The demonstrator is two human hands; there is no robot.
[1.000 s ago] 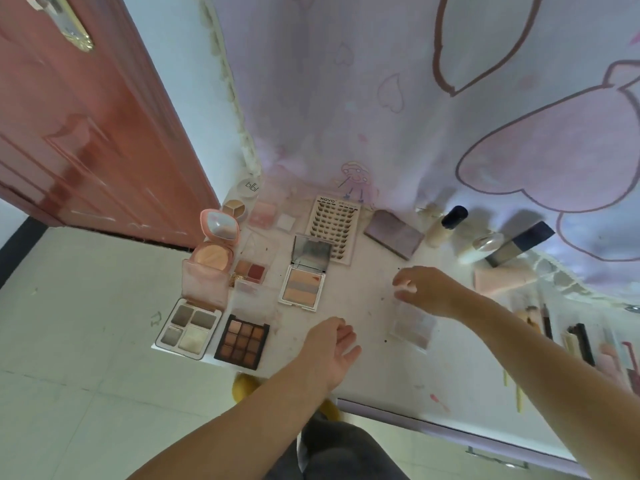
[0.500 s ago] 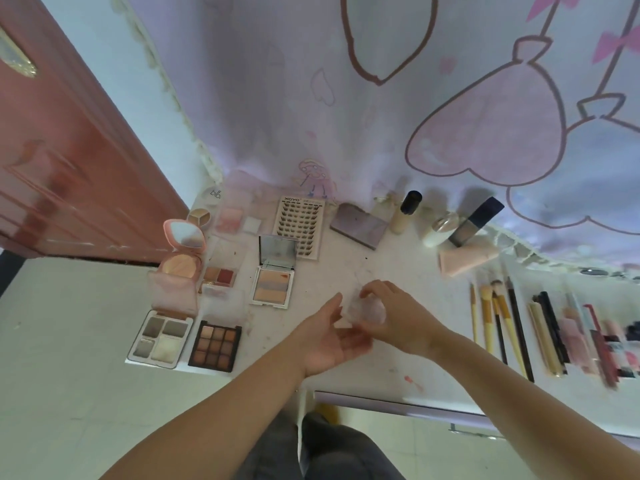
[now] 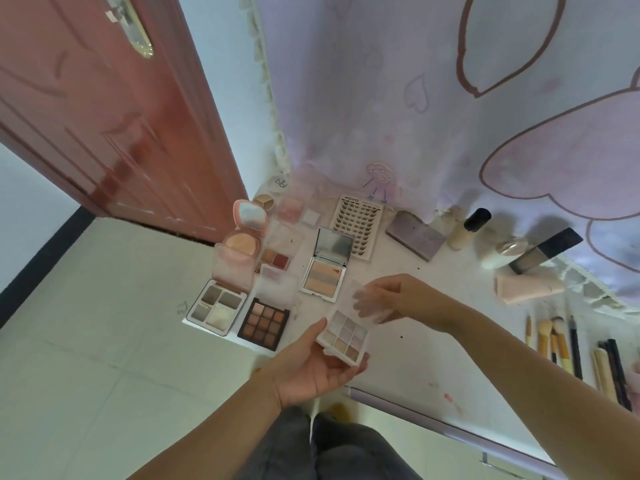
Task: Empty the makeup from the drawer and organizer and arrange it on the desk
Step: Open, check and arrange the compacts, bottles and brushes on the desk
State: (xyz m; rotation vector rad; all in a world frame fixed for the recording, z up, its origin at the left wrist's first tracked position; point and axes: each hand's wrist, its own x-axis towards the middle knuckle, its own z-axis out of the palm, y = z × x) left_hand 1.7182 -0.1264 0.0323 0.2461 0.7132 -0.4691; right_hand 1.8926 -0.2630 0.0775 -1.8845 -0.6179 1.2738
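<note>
A small clear eyeshadow palette (image 3: pixel 343 337) with pale pans lies in my left hand (image 3: pixel 311 365), held palm up just above the front of the white desk (image 3: pixel 426 344). My right hand (image 3: pixel 398 299) holds the palette's clear lid (image 3: pixel 372 304) tilted open. Laid out at the desk's left are a four-pan grey palette (image 3: pixel 216 306), a brown nine-pan palette (image 3: pixel 265 322), a striped blush palette (image 3: pixel 323 276) with its mirror up, and a pink compact (image 3: pixel 247 230).
A lash card (image 3: pixel 356 226), a purple palette (image 3: pixel 415 235), bottles (image 3: pixel 469 228) and a pink tube (image 3: pixel 528 288) line the back by the curtain. Brushes and pencils (image 3: pixel 568 344) lie at the right. A red door (image 3: pixel 104 109) stands left. The desk's front edge (image 3: pixel 443 426) runs above my legs.
My right hand picked the clear palette up off the desk and brought it to my left hand. Now the left hand supports it and the right hand has lifted its lid.
</note>
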